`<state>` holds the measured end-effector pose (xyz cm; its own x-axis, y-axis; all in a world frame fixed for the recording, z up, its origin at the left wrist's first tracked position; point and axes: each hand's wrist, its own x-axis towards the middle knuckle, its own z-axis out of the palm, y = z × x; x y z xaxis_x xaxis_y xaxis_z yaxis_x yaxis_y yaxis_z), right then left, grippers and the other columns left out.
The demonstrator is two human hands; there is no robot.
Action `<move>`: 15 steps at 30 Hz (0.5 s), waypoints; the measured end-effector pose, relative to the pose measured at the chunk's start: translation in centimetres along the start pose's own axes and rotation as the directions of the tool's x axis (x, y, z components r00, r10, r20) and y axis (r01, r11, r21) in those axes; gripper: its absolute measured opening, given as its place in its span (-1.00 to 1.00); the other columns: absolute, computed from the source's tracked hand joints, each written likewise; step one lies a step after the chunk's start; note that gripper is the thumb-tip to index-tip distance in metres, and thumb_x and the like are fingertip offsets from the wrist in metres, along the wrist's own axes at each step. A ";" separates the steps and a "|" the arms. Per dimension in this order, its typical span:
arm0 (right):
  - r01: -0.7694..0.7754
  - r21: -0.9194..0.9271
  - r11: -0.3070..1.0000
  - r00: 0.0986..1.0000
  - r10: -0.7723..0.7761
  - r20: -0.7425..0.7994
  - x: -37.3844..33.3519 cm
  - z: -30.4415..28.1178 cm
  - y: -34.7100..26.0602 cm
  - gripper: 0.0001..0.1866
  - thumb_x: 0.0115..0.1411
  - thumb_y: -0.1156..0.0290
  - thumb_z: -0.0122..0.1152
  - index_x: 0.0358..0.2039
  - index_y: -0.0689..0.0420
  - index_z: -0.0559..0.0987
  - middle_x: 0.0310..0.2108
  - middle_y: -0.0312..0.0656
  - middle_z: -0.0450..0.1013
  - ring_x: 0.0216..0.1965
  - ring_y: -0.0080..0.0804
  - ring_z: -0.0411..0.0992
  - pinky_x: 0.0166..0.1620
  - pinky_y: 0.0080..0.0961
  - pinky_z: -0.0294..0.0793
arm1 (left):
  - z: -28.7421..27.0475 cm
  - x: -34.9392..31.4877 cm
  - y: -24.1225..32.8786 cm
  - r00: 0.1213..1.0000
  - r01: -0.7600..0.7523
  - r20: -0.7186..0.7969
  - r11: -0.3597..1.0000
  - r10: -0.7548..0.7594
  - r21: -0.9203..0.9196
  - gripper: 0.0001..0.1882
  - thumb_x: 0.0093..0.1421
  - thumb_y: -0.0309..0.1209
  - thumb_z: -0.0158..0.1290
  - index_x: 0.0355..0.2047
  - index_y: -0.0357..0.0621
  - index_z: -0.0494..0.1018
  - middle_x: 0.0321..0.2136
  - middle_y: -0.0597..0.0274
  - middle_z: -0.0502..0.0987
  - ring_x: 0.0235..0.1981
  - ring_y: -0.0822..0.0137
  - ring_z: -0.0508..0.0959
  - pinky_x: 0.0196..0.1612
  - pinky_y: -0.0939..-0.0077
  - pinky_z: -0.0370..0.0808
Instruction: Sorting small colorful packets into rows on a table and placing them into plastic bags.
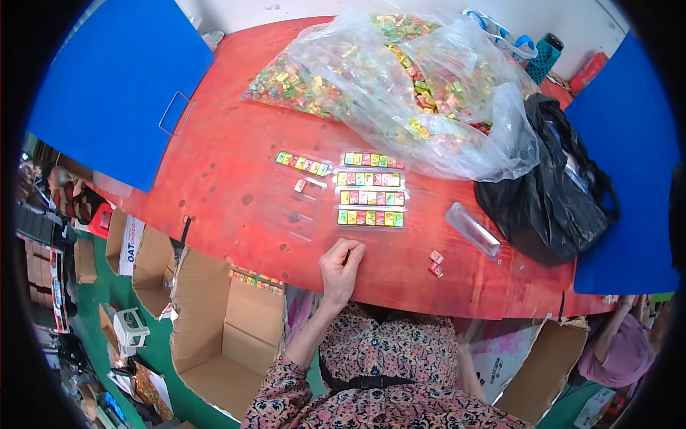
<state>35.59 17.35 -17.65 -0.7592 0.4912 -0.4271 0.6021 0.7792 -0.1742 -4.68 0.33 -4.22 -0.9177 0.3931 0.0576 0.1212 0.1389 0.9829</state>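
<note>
My left hand (341,268) is closed in a fist at the table's near edge; a small dark bit shows between its fingers, too little to name. Just beyond it lies a clear plastic tray (371,187) with several rows of small, colourful wrapped candies (370,217). To its left, another clear tray (289,226) holds a row of candies (302,163) at its far end and a single red-and-white candy (300,186). Two loose candies (436,262) rest to the right of my left hand. My right forearm (469,368) hangs below the table edge, its hand hidden.
A large clear bag of candies (443,93) spreads across the back of the red table (236,164). On the right are a black plastic bag (554,207) and a clear plastic container (473,230). Cardboard boxes (243,336) stand below. Another person (620,350) is at far right.
</note>
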 end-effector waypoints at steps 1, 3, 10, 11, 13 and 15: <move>0.015 0.006 1.000 1.000 -0.015 0.010 0.3 -0.3 -0.1 -0.78 0.07 0.29 0.22 -0.41 0.19 0.53 -0.42 -0.01 0.47 -0.33 -0.03 0.45 -0.26 -0.18 0.41 | 0.0 -0.1 0.1 1.000 0.001 -0.012 1.000 -0.001 0.005 -0.92 0.15 -0.55 0.10 -0.44 -0.35 0.47 -0.58 0.24 0.44 -0.55 0.47 0.41 -0.46 0.55 0.34; 0.043 0.017 0.999 0.999 -0.044 0.031 1.3 -1.2 -0.3 -0.79 0.07 0.29 0.21 -0.41 0.19 0.53 -0.42 -0.01 0.47 -0.33 -0.02 0.45 -0.26 -0.18 0.42 | 0.1 0.0 0.2 1.000 -0.019 -0.011 0.999 0.019 0.033 -0.92 0.13 -0.55 0.11 -0.44 -0.35 0.47 -0.57 0.22 0.44 -0.55 0.45 0.42 -0.46 0.53 0.34; 0.094 0.078 0.992 0.987 -0.103 0.121 8.0 -2.2 1.2 -0.79 0.08 0.30 0.21 -0.41 0.20 0.53 -0.42 0.00 0.47 -0.33 -0.02 0.45 -0.27 -0.19 0.42 | -0.1 -0.2 2.2 0.997 -0.072 -0.003 0.958 0.076 0.277 -0.96 0.10 -0.60 0.09 -0.46 -0.34 0.46 -0.55 0.17 0.46 -0.53 0.39 0.45 -0.45 0.53 0.38; 0.097 0.088 0.991 0.985 -0.108 0.134 9.4 -2.5 1.4 -0.79 0.08 0.30 0.20 -0.41 0.20 0.53 -0.42 0.00 0.47 -0.34 -0.02 0.45 -0.27 -0.19 0.42 | -0.2 -0.3 2.4 0.998 -0.054 0.002 0.956 0.055 0.289 -0.97 0.09 -0.61 0.09 -0.46 -0.34 0.46 -0.55 0.14 0.46 -0.52 0.34 0.47 -0.43 0.50 0.39; 0.098 0.101 0.990 0.979 -0.114 0.170 11.9 -3.6 2.4 -0.79 0.08 0.30 0.20 -0.41 0.20 0.53 -0.42 0.00 0.47 -0.34 -0.02 0.45 -0.27 -0.19 0.42 | -0.2 -0.2 3.2 0.999 0.008 0.038 0.951 -0.020 0.310 -0.99 0.09 -0.63 0.07 -0.46 -0.34 0.46 -0.53 0.12 0.48 -0.51 0.30 0.49 -0.41 0.51 0.41; 0.094 0.121 0.988 0.972 -0.118 0.202 14.0 -4.8 2.6 -0.79 0.08 0.31 0.20 -0.41 0.20 0.53 -0.42 0.00 0.47 -0.34 -0.02 0.45 -0.27 -0.20 0.42 | -0.1 -0.2 2.9 0.999 -0.007 0.043 0.950 -0.006 0.311 -0.99 0.07 -0.65 0.06 -0.46 -0.34 0.47 -0.52 0.10 0.50 -0.51 0.30 0.48 -0.42 0.51 0.41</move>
<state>25.28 28.11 -19.80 -0.7591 0.3071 -0.5740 0.5533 0.7690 -0.3202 -4.17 0.56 -1.37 -0.9013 0.4310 0.0438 0.2396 0.4118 0.8792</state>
